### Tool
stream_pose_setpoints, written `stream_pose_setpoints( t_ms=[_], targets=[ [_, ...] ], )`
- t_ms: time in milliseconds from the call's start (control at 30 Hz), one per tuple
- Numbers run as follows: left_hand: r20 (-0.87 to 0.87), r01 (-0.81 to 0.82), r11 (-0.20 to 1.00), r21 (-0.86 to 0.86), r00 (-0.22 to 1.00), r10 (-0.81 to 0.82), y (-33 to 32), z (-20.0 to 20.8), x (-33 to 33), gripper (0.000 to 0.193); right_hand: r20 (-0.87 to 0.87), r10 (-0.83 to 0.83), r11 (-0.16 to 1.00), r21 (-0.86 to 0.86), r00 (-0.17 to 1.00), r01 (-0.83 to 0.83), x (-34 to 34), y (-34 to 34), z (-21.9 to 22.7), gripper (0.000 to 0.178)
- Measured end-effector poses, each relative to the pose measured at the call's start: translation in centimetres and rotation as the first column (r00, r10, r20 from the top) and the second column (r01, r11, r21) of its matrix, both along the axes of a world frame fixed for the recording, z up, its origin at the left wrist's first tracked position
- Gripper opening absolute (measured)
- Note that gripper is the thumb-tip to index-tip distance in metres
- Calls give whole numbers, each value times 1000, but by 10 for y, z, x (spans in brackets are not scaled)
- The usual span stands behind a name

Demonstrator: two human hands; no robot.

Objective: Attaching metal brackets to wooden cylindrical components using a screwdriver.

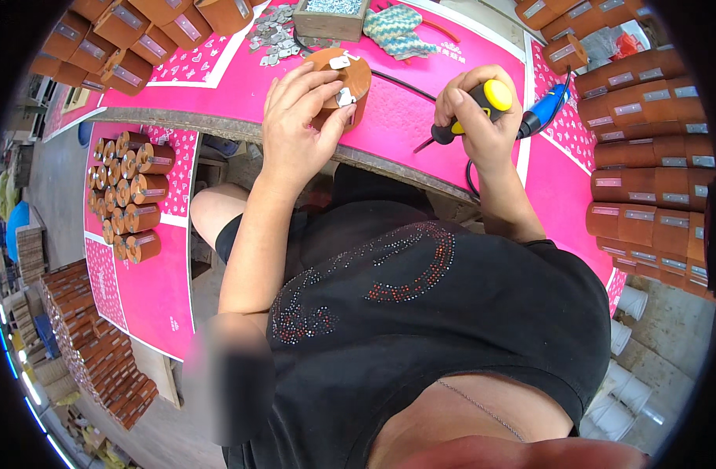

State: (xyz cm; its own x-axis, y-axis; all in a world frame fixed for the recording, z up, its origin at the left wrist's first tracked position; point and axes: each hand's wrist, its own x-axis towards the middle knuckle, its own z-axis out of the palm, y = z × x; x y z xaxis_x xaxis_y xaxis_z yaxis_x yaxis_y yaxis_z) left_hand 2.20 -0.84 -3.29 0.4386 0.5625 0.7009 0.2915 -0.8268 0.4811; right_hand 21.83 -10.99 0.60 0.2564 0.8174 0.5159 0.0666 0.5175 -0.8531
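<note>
Screwdriver (491,95) – in R fingers (469,113), L fingers (321,95) on brn cylinder (359,76)

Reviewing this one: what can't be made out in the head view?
Head view, hidden: part of the round brown block, behind the left hand.
Head view, hidden: part of the yellow-and-black tool's handle, inside the right hand.
Head view, too small: single bits in the box.
Head view, cut off: right-hand block stacks, by the fisheye rim.
</note>
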Motion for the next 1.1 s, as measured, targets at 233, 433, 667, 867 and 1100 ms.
stream_pose_setpoints(
  t_ms=[233, 433, 667, 867, 1100],
  targets=[
    [85, -33, 999, -37, 996, 36, -5, -11, 2, 21, 9, -25, 1000, 9, 1000, 25, -2, -1, 0, 10],
    [123, -61, 997, -49, 990, 67, -6, -12, 5, 20, -13, -39, 999, 2, 999, 39, -3, -1, 0, 10],
    [142, -74, 995, -61, 986, 82, -11, -8, 8, 20, -30, -4, 999, 44, 1000, 5, 0, 2, -4, 11],
    [38, -42, 998, -46, 998, 43, -4, -4, -1, 20, -68, 3, 996, 85, 998, 3, 0, 4, -6, 12],
    [-74, -93, 995, 35, 993, 95, -6, 9, 3, 31, -85, -6, 998, 58, 996, 11, 3, 5, -6, 11]
  ],
)
